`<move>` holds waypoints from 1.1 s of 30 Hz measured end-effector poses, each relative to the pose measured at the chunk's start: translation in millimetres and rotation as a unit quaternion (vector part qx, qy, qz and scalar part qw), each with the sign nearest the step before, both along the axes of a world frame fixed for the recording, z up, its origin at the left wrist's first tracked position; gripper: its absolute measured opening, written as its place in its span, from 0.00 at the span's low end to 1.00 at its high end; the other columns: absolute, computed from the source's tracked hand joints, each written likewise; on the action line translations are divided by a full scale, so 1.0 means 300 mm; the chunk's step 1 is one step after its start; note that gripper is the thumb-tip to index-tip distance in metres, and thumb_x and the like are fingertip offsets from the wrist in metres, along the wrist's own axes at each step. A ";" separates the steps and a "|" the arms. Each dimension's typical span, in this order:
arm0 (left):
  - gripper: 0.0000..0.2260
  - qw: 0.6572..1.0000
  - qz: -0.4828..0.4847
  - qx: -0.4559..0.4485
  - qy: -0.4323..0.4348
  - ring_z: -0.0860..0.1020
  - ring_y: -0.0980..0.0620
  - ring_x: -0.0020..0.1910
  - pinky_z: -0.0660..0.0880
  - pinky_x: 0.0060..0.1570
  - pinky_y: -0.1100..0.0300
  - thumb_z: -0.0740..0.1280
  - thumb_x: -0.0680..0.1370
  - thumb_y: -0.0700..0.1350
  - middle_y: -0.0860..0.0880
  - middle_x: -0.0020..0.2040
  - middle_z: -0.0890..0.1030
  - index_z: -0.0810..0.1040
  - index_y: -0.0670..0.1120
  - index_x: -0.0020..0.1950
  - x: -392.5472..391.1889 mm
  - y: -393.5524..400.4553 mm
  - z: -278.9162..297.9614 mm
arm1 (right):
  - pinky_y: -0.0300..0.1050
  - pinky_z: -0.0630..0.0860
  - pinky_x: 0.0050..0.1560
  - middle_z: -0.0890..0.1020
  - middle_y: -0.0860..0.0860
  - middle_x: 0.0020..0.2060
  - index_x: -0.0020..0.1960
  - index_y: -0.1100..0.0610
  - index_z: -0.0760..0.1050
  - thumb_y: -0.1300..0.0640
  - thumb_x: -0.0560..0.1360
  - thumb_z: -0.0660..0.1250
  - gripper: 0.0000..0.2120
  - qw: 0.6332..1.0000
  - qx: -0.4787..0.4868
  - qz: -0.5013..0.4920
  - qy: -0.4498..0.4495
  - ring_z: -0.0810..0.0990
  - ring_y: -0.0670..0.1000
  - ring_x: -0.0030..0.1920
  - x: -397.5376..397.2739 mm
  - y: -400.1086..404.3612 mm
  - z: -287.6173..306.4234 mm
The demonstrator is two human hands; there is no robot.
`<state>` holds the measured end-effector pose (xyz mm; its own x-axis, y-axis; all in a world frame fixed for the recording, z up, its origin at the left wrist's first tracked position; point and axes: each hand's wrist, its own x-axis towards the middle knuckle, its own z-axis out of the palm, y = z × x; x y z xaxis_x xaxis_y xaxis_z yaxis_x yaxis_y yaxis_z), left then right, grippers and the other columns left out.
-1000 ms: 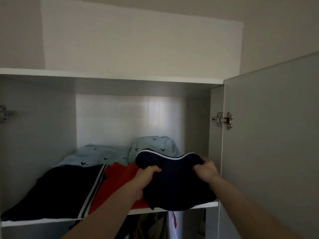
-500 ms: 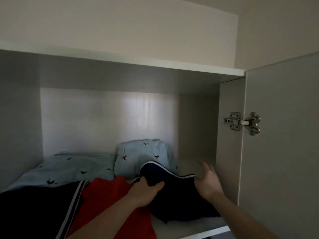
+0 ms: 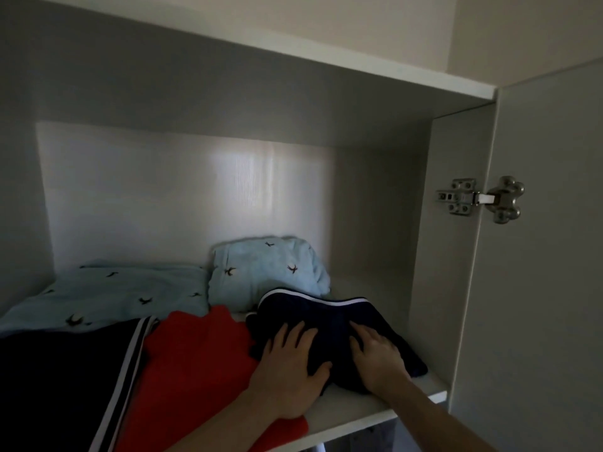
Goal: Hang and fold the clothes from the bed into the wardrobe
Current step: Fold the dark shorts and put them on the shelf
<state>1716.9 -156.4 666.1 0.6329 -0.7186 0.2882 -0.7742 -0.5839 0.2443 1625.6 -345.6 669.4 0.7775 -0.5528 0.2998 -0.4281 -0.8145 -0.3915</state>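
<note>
Head view looks into a white wardrobe compartment, dim inside, a pale light patch on the back panel (image 3: 248,184). Far left on the shelf (image 3: 355,412): a dark folded garment with white side stripes (image 3: 65,380), running off the bottom-left edge. Behind it, a flat light blue folded piece with small dark bird prints (image 3: 124,291), reaching the back corner. Just right of the striped garment, touching it, a red folded garment (image 3: 192,363), front edge hanging at the shelf lip. Behind the red one, a second light blue bird-print bundle (image 3: 267,269), thicker, sitting near the back panel. In front of that bundle and right of the red garment lies the navy folded garment with white piping (image 3: 332,318), resting on the shelf at the right end, near the side wall but apart from it. Left hand (image 3: 287,370) lies flat on the navy garment's left edge, fingers spread and straight, thumb out along the fabric, pressing, not gripping; heel of the hand overlaps the red garment. Right hand (image 3: 378,357) rests on the garment's right half, fingers extended, pressing down, nothing pinched. Bare white shelf shows in front of and right of the navy piece. Top panel (image 3: 293,57) runs diagonally above. Right side: open wardrobe door (image 3: 538,288) on a metal hinge (image 3: 479,199). Beige wall (image 3: 522,31) above.
</note>
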 end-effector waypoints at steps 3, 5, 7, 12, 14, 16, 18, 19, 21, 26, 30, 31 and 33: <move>0.33 1.000 0.007 -0.007 0.002 0.47 0.47 0.83 0.49 0.81 0.46 0.52 0.78 0.68 0.53 0.84 0.53 0.53 0.57 0.82 -0.003 -0.004 -0.002 | 0.47 0.63 0.75 0.66 0.46 0.78 0.80 0.44 0.62 0.46 0.85 0.53 0.23 1.000 0.005 0.006 -0.006 0.68 0.52 0.75 0.001 0.000 0.000; 0.33 1.000 0.018 -0.003 0.013 0.47 0.47 0.83 0.48 0.81 0.46 0.53 0.80 0.66 0.51 0.84 0.52 0.53 0.56 0.82 -0.008 -0.007 0.007 | 0.48 0.63 0.75 0.64 0.47 0.79 0.79 0.45 0.64 0.47 0.85 0.55 0.22 1.000 0.010 0.011 -0.026 0.66 0.52 0.76 -0.004 0.009 0.011; 0.32 0.999 0.028 0.003 0.017 0.47 0.46 0.83 0.47 0.81 0.45 0.53 0.81 0.65 0.50 0.84 0.52 0.53 0.55 0.83 -0.011 -0.012 0.012 | 0.48 0.63 0.75 0.63 0.47 0.79 0.77 0.47 0.68 0.49 0.85 0.56 0.21 0.998 -0.010 0.011 -0.062 0.66 0.52 0.75 -0.019 0.035 0.016; 0.33 0.999 0.044 0.001 -0.010 0.49 0.45 0.83 0.48 0.81 0.45 0.54 0.81 0.64 0.49 0.84 0.53 0.54 0.53 0.83 -0.016 -0.011 0.020 | 0.50 0.53 0.80 0.61 0.44 0.80 0.77 0.44 0.66 0.48 0.84 0.56 0.22 0.997 -0.011 -0.001 -0.073 0.62 0.50 0.77 -0.104 0.125 -0.014; 0.33 0.998 0.046 -0.010 -0.046 0.50 0.46 0.83 0.47 0.81 0.47 0.55 0.82 0.62 0.48 0.84 0.54 0.54 0.51 0.84 -0.038 0.003 0.029 | 0.49 0.50 0.81 0.57 0.44 0.81 0.80 0.44 0.62 0.47 0.84 0.57 0.24 0.999 -0.002 0.004 -0.047 0.59 0.49 0.79 -0.159 0.156 -0.032; 0.31 0.994 0.024 -0.042 -0.102 0.50 0.48 0.83 0.45 0.81 0.50 0.56 0.82 0.60 0.49 0.84 0.56 0.57 0.50 0.83 -0.080 0.020 0.051 | 0.45 0.53 0.79 0.55 0.46 0.81 0.81 0.45 0.59 0.48 0.83 0.61 0.28 0.998 0.021 0.027 -0.044 0.60 0.50 0.79 -0.225 0.171 -0.034; 0.28 0.986 -0.018 -0.099 -0.131 0.51 0.51 0.83 0.44 0.81 0.55 0.57 0.82 0.58 0.51 0.83 0.59 0.63 0.50 0.81 -0.152 0.044 0.074 | 0.40 0.59 0.76 0.55 0.48 0.81 0.81 0.47 0.59 0.52 0.80 0.66 0.32 0.994 0.055 0.069 -0.057 0.62 0.51 0.78 -0.307 0.171 -0.022; 0.26 0.982 -0.038 -0.132 -0.131 0.52 0.52 0.82 0.44 0.81 0.57 0.58 0.82 0.57 0.52 0.82 0.61 0.66 0.51 0.79 -0.199 0.063 0.085 | 0.38 0.60 0.75 0.56 0.49 0.81 0.81 0.48 0.59 0.54 0.79 0.68 0.33 0.991 0.072 0.086 -0.071 0.63 0.50 0.78 -0.353 0.170 -0.010; 0.24 0.974 -0.070 -0.184 -0.109 0.54 0.55 0.81 0.48 0.80 0.58 0.60 0.81 0.56 0.54 0.80 0.64 0.70 0.51 0.76 -0.312 0.114 0.100 | 0.37 0.64 0.74 0.57 0.49 0.80 0.79 0.50 0.63 0.58 0.78 0.70 0.32 0.983 0.103 0.106 -0.111 0.62 0.48 0.78 -0.449 0.173 0.027; 0.24 0.977 -0.113 -0.177 -0.040 0.50 0.64 0.80 0.53 0.80 0.59 0.63 0.82 0.59 0.63 0.79 0.58 0.65 0.57 0.78 -0.648 0.249 0.129 | 0.35 0.65 0.73 0.68 0.46 0.74 0.74 0.50 0.70 0.64 0.76 0.71 0.28 0.950 0.122 0.157 -0.241 0.69 0.45 0.74 -0.741 0.222 0.144; 0.30 0.986 -0.115 -0.115 -0.041 0.48 0.66 0.80 0.51 0.80 0.60 0.61 0.82 0.62 0.64 0.80 0.55 0.58 0.57 0.81 -0.893 0.329 0.169 | 0.26 0.63 0.68 0.71 0.37 0.69 0.70 0.44 0.72 0.63 0.76 0.73 0.27 0.921 0.106 0.202 -0.316 0.69 0.36 0.71 -1.017 0.268 0.215; 0.29 0.986 -0.114 -0.112 -0.048 0.48 0.66 0.80 0.51 0.80 0.60 0.62 0.82 0.62 0.64 0.80 0.56 0.58 0.57 0.81 -0.950 0.343 0.184 | 0.28 0.64 0.69 0.71 0.35 0.69 0.69 0.43 0.72 0.63 0.75 0.73 0.27 0.915 0.097 0.208 -0.332 0.69 0.36 0.71 -1.083 0.273 0.227; 0.28 0.985 -0.114 -0.116 -0.056 0.50 0.66 0.79 0.54 0.79 0.58 0.63 0.81 0.62 0.65 0.79 0.57 0.60 0.58 0.80 -1.054 0.361 0.220 | 0.37 0.67 0.71 0.71 0.37 0.69 0.68 0.42 0.73 0.63 0.75 0.73 0.27 0.905 0.074 0.212 -0.361 0.70 0.39 0.73 -1.208 0.277 0.250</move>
<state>1400.8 -48.0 732.2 0.4174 -0.7453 0.5199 -0.9085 -0.3296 0.2569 1263.3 -262.4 744.4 0.5598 -0.3267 0.7615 0.3212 -0.7616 -0.5629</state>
